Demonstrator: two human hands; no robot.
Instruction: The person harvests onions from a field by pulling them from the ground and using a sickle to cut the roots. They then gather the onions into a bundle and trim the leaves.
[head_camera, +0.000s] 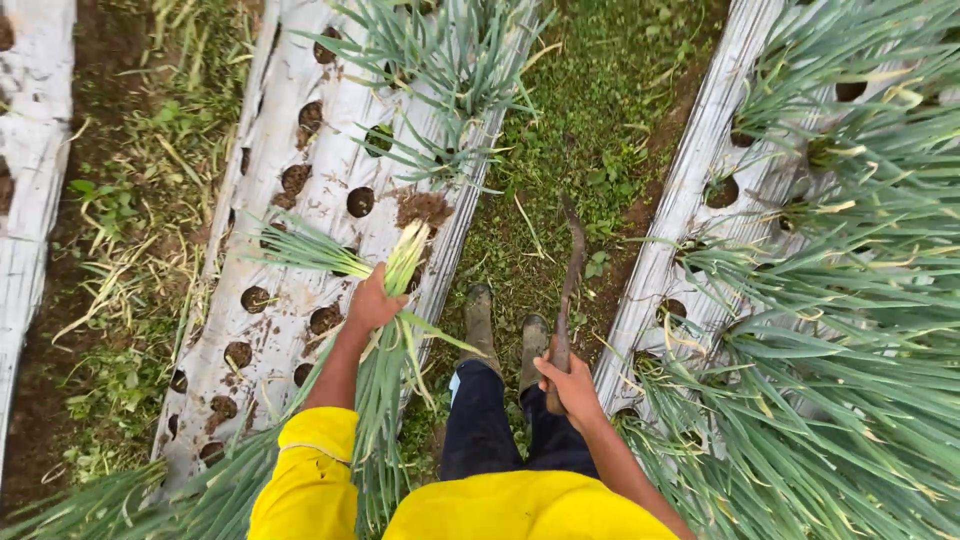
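Nearest the camera, a yellow shirt (520, 510) fills the bottom edge, its lower part cut off by the frame. Dark trousers (480, 420) run down to two muddy boots (505, 335) standing on the grassy path (590, 130) between the beds.

The left hand (372, 303) has its grip closed around a bunch of green onions (385, 370), held just below the pale stalk ends, which point away from the person over the plastic. The long leaves trail back past the yellow sleeve and leave the picture at the bottom, so their tips cannot be seen.

The right hand (570, 385) is wrapped around the handle of a long, thin, dark tool (568, 290). The fingers hide the handle, and the far end is too dark and narrow to make out what kind of blade it has.

To the left, the plastic-covered bed (300, 230) shows rows of round holes, most filled only with soil; a few onion plants (450, 70) stand at its far end. To the right, a second bed (690, 190) is largely hidden under dense onion leaves (850, 330).
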